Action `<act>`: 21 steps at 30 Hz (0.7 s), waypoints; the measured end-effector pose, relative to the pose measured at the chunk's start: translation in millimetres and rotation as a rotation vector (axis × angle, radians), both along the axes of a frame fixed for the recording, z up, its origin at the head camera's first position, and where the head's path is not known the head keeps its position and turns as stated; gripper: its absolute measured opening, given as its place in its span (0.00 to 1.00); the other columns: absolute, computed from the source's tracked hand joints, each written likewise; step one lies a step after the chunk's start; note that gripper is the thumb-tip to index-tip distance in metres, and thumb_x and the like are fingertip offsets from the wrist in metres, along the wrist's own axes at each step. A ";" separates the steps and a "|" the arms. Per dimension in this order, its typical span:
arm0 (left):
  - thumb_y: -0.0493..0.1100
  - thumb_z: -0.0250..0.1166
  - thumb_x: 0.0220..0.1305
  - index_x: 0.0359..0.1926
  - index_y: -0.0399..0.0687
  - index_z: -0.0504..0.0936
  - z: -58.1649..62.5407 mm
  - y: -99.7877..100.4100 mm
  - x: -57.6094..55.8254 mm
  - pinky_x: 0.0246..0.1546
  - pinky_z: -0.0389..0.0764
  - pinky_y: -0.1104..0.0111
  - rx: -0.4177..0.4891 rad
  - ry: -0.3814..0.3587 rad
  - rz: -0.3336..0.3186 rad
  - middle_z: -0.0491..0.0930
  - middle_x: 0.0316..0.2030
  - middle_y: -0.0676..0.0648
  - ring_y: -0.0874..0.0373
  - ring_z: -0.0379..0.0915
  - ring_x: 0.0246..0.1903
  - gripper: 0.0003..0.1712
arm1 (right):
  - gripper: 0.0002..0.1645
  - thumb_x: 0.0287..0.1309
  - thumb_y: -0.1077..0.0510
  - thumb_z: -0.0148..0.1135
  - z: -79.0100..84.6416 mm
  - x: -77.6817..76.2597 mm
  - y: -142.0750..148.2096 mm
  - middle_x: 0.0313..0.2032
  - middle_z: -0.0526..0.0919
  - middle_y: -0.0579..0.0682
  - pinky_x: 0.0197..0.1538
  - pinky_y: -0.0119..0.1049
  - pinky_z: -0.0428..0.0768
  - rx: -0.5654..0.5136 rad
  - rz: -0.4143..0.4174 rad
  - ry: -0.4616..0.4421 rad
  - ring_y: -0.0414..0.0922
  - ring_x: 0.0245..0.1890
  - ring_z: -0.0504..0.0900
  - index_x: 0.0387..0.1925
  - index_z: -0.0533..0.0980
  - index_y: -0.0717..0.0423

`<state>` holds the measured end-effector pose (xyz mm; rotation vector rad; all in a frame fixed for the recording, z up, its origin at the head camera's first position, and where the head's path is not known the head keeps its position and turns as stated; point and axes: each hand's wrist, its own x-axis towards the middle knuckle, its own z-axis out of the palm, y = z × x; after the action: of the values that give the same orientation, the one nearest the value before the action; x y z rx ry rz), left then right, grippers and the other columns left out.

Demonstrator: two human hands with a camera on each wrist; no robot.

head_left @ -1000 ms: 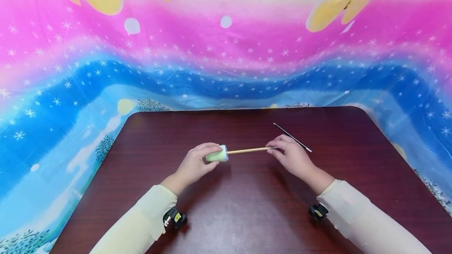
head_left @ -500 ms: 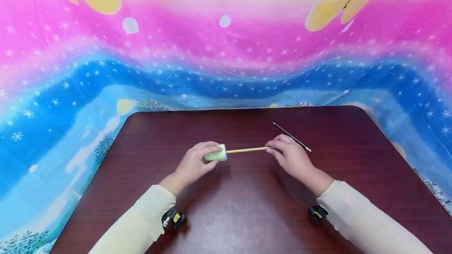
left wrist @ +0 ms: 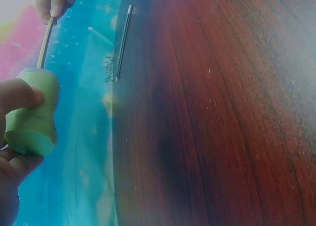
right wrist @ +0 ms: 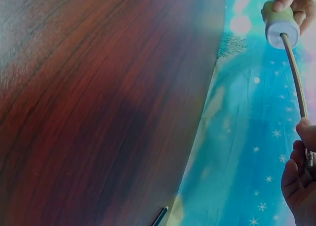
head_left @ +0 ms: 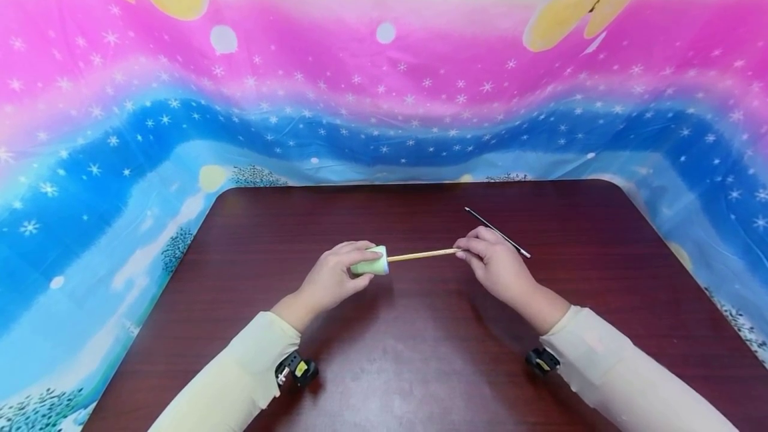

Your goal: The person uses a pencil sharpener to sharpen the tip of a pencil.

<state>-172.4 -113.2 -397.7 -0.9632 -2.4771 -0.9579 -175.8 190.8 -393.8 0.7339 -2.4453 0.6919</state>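
My left hand [head_left: 336, 279] grips a small green pencil sharpener [head_left: 371, 262] between thumb and fingers, over the table. The sharpener's pale end [right wrist: 282, 34] faces right, and a yellow-gold pencil [head_left: 420, 255] sticks out of the hole in it. Near the pencil's other end, my right hand [head_left: 495, 264] pinches it with thumb and fingertips. A metal band [right wrist: 309, 157] on the pencil shows by those fingers in the right wrist view. The pencil's front end is hidden inside the sharpener.
A dark pencil [head_left: 498, 232] with a white end lies slantwise on the reddish-brown table [head_left: 390, 352], just beyond my right hand. A patterned cloth [head_left: 384, 112] hangs behind the table and along its sides.
Both hands stay in nearly the same place, with sharpener and pencil still in line. My right fingers have shifted slightly on the pencil, and less of its end shows past them.
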 end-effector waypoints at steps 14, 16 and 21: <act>0.33 0.74 0.47 0.47 0.45 0.86 4.8 0.8 4.4 0.37 0.82 0.67 0.031 -0.044 0.016 0.82 0.48 0.41 0.45 0.77 0.50 0.21 | 0.09 0.47 0.69 0.72 0.7 -0.9 1.3 0.31 0.79 0.47 0.35 0.40 0.77 0.005 0.013 -0.013 0.43 0.31 0.78 0.32 0.84 0.57; 0.32 0.74 0.47 0.47 0.44 0.86 5.2 1.5 5.4 0.36 0.82 0.68 0.041 -0.052 0.009 0.82 0.49 0.40 0.45 0.77 0.50 0.21 | 0.10 0.46 0.70 0.72 1.9 -0.5 2.2 0.31 0.79 0.47 0.35 0.39 0.77 -0.002 0.019 -0.004 0.44 0.32 0.78 0.32 0.84 0.57; 0.31 0.74 0.47 0.46 0.42 0.86 5.9 3.3 7.5 0.32 0.81 0.72 0.069 -0.065 -0.010 0.82 0.48 0.39 0.44 0.77 0.50 0.21 | 0.10 0.46 0.69 0.72 5.4 0.8 4.7 0.31 0.79 0.47 0.32 0.38 0.76 -0.015 0.025 0.011 0.43 0.31 0.76 0.32 0.84 0.56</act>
<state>-165.0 -110.0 -391.9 -0.9371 -2.4766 -1.0875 -175.0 195.6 -388.4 0.7617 -2.4223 0.7134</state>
